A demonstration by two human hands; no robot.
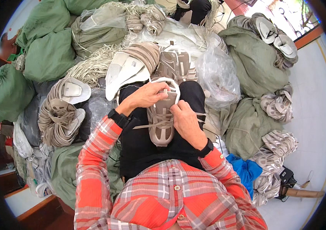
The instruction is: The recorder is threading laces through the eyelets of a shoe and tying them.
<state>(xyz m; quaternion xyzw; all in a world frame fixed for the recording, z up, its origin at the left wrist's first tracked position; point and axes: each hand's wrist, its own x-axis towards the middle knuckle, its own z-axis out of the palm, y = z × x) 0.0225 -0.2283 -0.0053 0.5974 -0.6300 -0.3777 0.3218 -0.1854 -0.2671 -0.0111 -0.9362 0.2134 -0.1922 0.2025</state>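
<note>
On my lap, between my black-clad knees, lies a taupe shoe upper (160, 132) with a mesh toe, its toe end towards me. Flat laces run across its front, and one loose end trails out to the left. My left hand (145, 96) has its fingers closed on the tongue near the pale padded collar. Over at the right edge of the upper, my right hand (187, 122) pinches the side by the lacing; whether a lace is also between its fingertips is hidden. Just beyond my knees sit a stack of uppers with white linings (130, 67) and another laced upper (173, 63).
Green cloth sacks (50, 53) crowd the left and back. A bundle of cream laces (92, 65) lies beyond my left knee. Nested uppers (59, 119) stand at left, more (274, 151) at right. Clear plastic bags (218, 74) and a blue bag (244, 172) lie on the right.
</note>
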